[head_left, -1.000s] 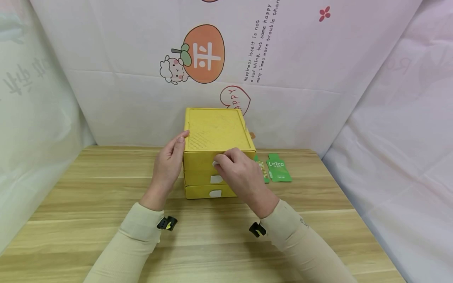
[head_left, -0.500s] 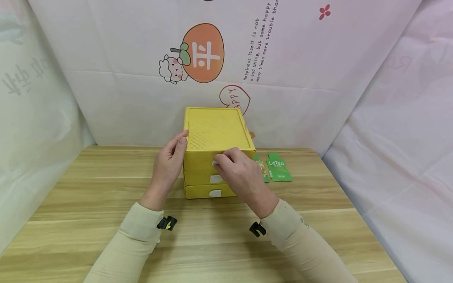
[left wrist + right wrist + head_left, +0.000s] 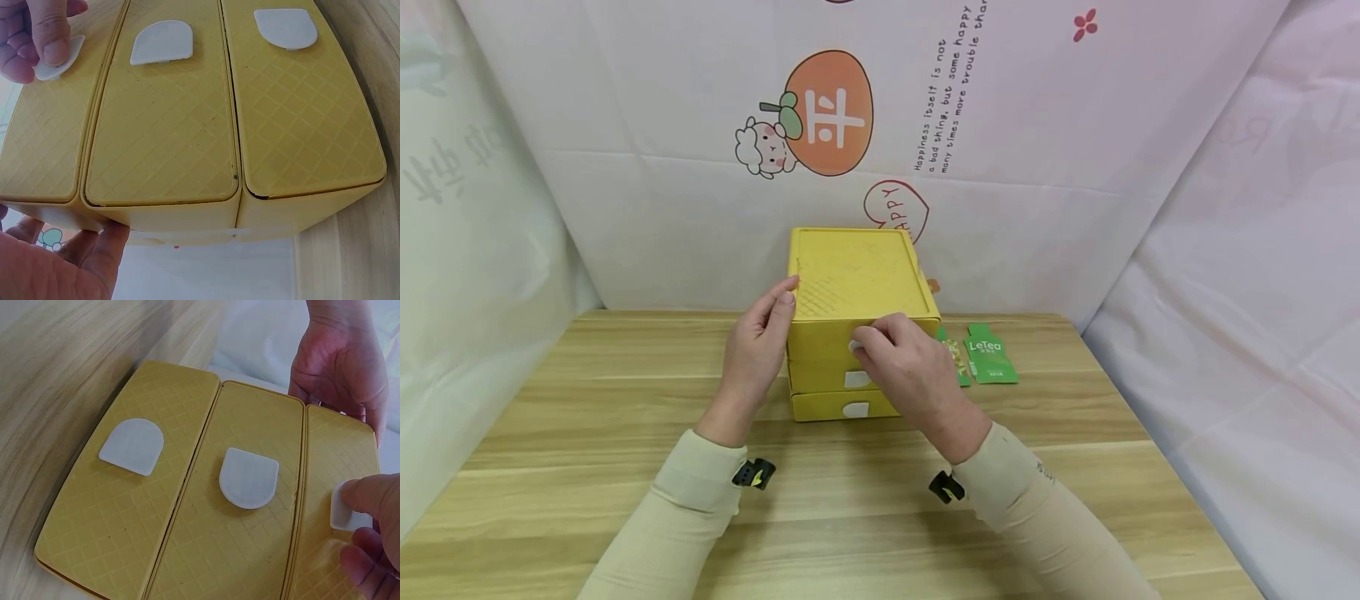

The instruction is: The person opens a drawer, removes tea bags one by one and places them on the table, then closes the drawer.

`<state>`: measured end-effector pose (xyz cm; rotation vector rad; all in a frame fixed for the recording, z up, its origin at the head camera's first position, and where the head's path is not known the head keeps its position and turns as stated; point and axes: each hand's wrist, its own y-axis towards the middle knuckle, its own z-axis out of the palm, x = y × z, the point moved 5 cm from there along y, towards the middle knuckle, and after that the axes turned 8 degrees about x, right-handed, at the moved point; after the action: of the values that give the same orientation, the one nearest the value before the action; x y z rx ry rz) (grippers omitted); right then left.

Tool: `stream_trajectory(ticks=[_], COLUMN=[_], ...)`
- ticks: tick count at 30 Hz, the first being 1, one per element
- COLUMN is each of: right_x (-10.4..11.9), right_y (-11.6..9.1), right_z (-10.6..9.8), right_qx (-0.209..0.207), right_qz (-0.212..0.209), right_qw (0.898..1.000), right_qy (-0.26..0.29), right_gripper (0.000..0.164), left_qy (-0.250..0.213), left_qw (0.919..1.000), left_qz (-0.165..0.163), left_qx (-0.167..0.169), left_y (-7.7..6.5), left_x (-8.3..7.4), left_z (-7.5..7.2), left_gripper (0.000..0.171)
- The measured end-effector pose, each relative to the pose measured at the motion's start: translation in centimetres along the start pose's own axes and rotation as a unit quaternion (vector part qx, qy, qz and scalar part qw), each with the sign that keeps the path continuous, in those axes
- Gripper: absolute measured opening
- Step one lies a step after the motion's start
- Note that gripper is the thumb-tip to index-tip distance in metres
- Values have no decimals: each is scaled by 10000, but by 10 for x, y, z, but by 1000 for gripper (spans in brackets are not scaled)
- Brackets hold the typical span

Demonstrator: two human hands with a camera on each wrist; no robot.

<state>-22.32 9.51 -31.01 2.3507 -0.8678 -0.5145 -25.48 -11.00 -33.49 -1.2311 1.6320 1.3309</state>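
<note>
A yellow box with three stacked drawers point(image 3: 865, 275) stands at the back middle of the table. Each drawer front carries a white D-shaped handle. In the head view my left hand point(image 3: 756, 337) rests along the box's left side, fingers extended, near the top front corner. My right hand point(image 3: 913, 371) pinches the top drawer's handle point(image 3: 340, 512) between thumb and fingers; the right wrist view shows the thumb lying on it. The middle handle point(image 3: 249, 478) and the bottom handle point(image 3: 132, 447) are untouched. All three drawer fronts sit flush in the box.
To the right of the box lie a green LeTea packet point(image 3: 992, 357) and a second green packet point(image 3: 955, 354), partly hidden by the box and my right hand. A printed white cloth point(image 3: 662, 225) hangs behind the wooden table point(image 3: 625, 400), with more white cloth at both sides.
</note>
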Motion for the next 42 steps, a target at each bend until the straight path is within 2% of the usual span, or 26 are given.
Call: stream_trajectory(ticks=[11,22,37,42], right_x=[6,12,21,24], right_y=[-1,-6,-22,-27], right_z=[-5,-3,14,22], right_qx=[-188,-83,-317,-210], right_qz=[-137,-188,-542,-560], right_qw=[9997,9997,9975,9977], right_qy=[10,-118,-318,-315], right_gripper=[9,17,21,18], left_qy=[7,30,69,86], left_qw=[10000,10000,9998,9998], left_qz=[-12,-35,-78,-79], left_qx=[-45,-80,-143,-145], left_y=[1,1,-1,-1], left_x=[1,0,-1,0], left_z=[0,0,0,0], left_gripper=[47,48,50,50])
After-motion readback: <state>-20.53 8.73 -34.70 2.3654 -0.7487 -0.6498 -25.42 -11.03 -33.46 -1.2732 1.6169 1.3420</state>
